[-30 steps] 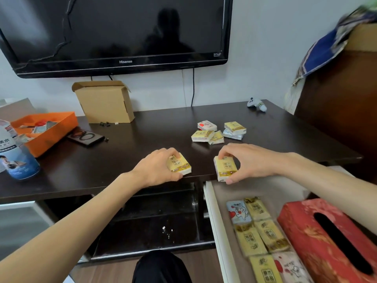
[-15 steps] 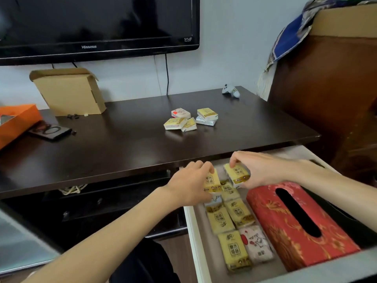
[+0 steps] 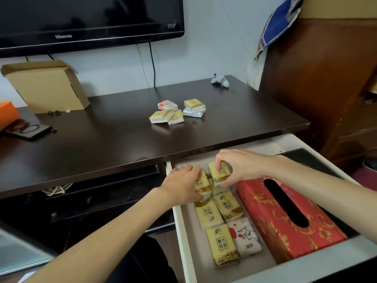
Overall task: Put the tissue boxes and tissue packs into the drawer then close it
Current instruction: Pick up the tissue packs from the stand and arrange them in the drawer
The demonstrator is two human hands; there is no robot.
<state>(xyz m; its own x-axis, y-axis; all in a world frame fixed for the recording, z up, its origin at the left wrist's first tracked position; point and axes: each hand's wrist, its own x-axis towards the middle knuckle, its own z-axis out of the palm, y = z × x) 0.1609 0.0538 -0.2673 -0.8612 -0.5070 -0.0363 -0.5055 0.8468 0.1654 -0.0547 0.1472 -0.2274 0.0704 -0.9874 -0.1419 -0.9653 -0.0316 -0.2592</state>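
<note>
The white drawer [image 3: 184, 237] stands pulled open at the lower right. Inside lie a red and gold tissue box [image 3: 271, 233] and two rows of small tissue packs [image 3: 221, 244]. My left hand [image 3: 181, 185] holds a yellow tissue pack [image 3: 202, 183] low over the back of the left row. My right hand [image 3: 242, 167] grips another yellow tissue pack [image 3: 221, 173] just above the right row. Several more packs [image 3: 176, 111] sit in a cluster on the dark table top [image 3: 114, 137].
A black TV [image 3: 85, 19] hangs on the wall. An open cardboard box [image 3: 47, 86], an orange box [image 3: 7, 114] and a dark phone [image 3: 28, 130] are at the table's left. A small white gadget [image 3: 220, 79] lies far right. A brown cabinet [image 3: 326, 82] stands right.
Both hands carried their yellow packs from the table's front edge down into the drawer. In the last half second they sank a little lower over the rows of packs.
</note>
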